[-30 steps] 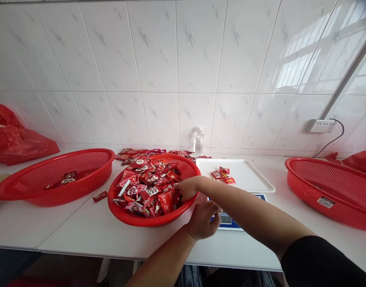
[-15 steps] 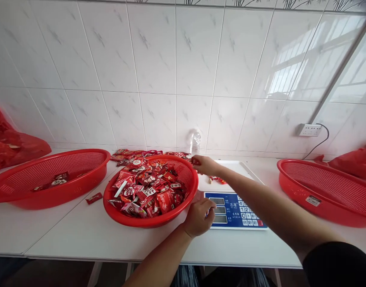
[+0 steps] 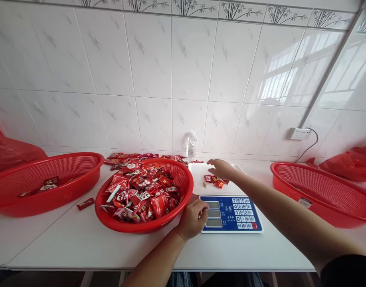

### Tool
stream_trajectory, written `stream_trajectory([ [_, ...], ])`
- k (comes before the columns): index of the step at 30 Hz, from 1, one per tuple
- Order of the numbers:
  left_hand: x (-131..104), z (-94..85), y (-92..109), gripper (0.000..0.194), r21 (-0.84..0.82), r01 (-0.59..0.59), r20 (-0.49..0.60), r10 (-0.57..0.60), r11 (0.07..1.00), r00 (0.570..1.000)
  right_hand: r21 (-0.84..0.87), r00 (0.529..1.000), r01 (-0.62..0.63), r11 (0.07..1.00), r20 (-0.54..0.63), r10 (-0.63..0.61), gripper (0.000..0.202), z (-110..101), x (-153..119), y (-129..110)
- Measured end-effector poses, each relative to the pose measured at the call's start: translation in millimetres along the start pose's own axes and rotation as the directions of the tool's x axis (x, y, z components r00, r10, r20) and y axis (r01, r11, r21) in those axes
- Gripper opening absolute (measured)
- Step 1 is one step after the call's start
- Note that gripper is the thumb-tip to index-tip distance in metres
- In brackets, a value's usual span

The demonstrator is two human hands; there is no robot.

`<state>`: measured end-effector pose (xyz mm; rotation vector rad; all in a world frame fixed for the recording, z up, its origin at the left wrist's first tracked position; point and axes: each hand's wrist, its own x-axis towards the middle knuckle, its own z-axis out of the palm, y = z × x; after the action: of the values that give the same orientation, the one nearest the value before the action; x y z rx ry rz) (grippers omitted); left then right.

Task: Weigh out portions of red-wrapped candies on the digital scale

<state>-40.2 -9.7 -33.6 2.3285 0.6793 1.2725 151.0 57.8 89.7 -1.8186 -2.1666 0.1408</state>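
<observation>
My left hand [image 3: 193, 218] is closed, its fingers curled, between the rim of a full red plastic basket [image 3: 187, 191] and the display end of a blue-panelled weighing scale [image 3: 229, 215]. What it holds, if anything, is hidden. My right hand [image 3: 223, 169] reaches over the scale's white pan [image 3: 197, 179], fingers stretched out and apart, with nothing seen in them. Just below it lie a few small red snack packets [image 3: 218, 183] and a small tan piece [image 3: 204, 184]. Many red snack packets [image 3: 143, 195] heap up inside the basket.
Loose packets [image 3: 125, 158] line the wall behind the basket, by a clear plastic bottle [image 3: 191, 146]. One packet [image 3: 85, 203] lies left. Another red basket [image 3: 90, 159] stands left, a third [image 3: 290, 189] right. Red bags [image 3: 18, 153] sit beyond. A socket [image 3: 301, 133] is on the wall.
My right hand has moved right, from the basket's far rim to above the scale pan, and its fingers have opened. My left hand stays by the basket. The view has tilted up slightly.
</observation>
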Motion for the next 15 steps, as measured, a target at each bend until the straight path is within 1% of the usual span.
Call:
stream_trajectory([
  [2, -2, 1.5, -1, 0.017, 0.004, -0.012, -0.008, 0.012, 1.000, 1.000, 0.061, 0.992, 0.127, 0.990, 0.020, -0.128, 0.036, 4, -1, -28],
  [4, -3, 3.2, -3, 0.016, 0.017, -0.015, -0.020, 0.015, 1.000, 1.000, 0.128, 0.958, 0.266, 0.955, 0.077, -0.277, 0.039, 9, -3, -61],
  [5, -4, 3.8, -4, 0.016, 0.027, -0.014, -0.027, 0.015, 1.000, 1.000, 0.159, 0.929, 0.329, 0.931, 0.120, -0.349, 0.040, 12, -4, -77],
  [7, -4, 4.7, -5, 0.015, 0.050, -0.017, -0.039, 0.019, 0.999, 0.999, 0.206, 0.848, 0.427, 0.881, 0.246, -0.469, 0.043, 20, -5, -105],
  [9, -3, 5.0, -6, 0.015, 0.068, -0.028, -0.044, 0.031, 0.997, 0.999, 0.221, 0.763, 0.469, 0.855, 0.386, -0.518, 0.048, 31, -3, -127],
  [10, -3, 5.1, -7, 0.015, 0.074, -0.034, -0.042, 0.037, 0.997, 0.998, 0.214, 0.739, 0.471, 0.856, 0.434, -0.515, 0.050, 36, -1, -134],
  [11, -2, 5.2, -8, 0.015, 0.079, -0.037, -0.038, 0.041, 0.996, 0.998, 0.198, 0.731, 0.466, 0.862, 0.462, -0.502, 0.051, 42, 1, -140],
  [12, -2, 5.3, -8, 0.016, 0.082, -0.039, -0.031, 0.041, 0.996, 0.999, 0.180, 0.740, 0.455, 0.872, 0.468, -0.483, 0.051, 47, 4, -143],
  [15, -3, 5.8, -10, 0.016, 0.092, -0.028, -0.007, 0.029, 0.995, 1.000, 0.138, 0.800, 0.404, 0.904, 0.425, -0.423, 0.044, 56, 8, -144],
])
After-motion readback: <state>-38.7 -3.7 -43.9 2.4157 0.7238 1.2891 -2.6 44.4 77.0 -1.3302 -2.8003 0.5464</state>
